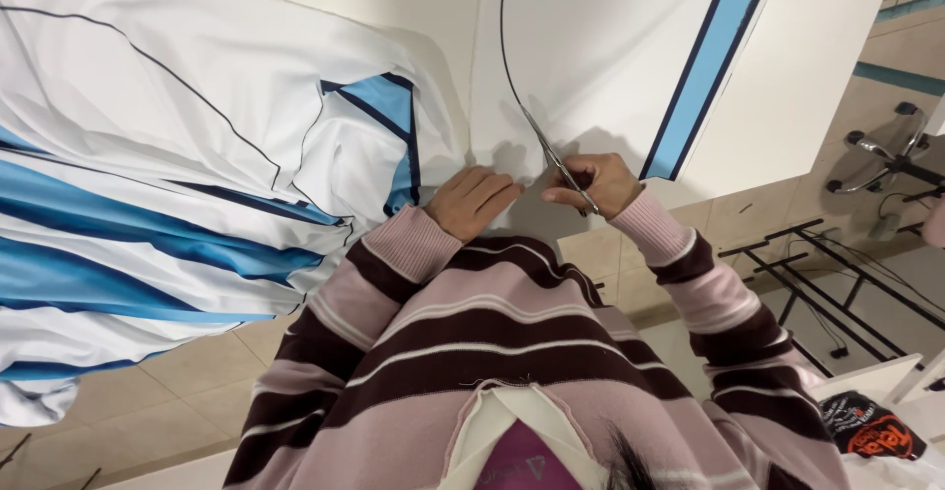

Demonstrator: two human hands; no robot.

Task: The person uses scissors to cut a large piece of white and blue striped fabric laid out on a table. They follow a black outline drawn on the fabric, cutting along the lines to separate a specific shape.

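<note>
Scissors on the dark line, cloth pinned flat beside them

The right hand (596, 183) grips the scissors (559, 163) (blades point up and away along the curved line (508, 67)); the left hand (472, 200), fingers bent, presses the white cloth (591, 47) just left of them; the striped cloth (148, 185) lies far left

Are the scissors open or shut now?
Cannot tell for sure. The scissors, held in the right hand, look like one thin line on the white fabric; the blades show no clear gap.
</note>
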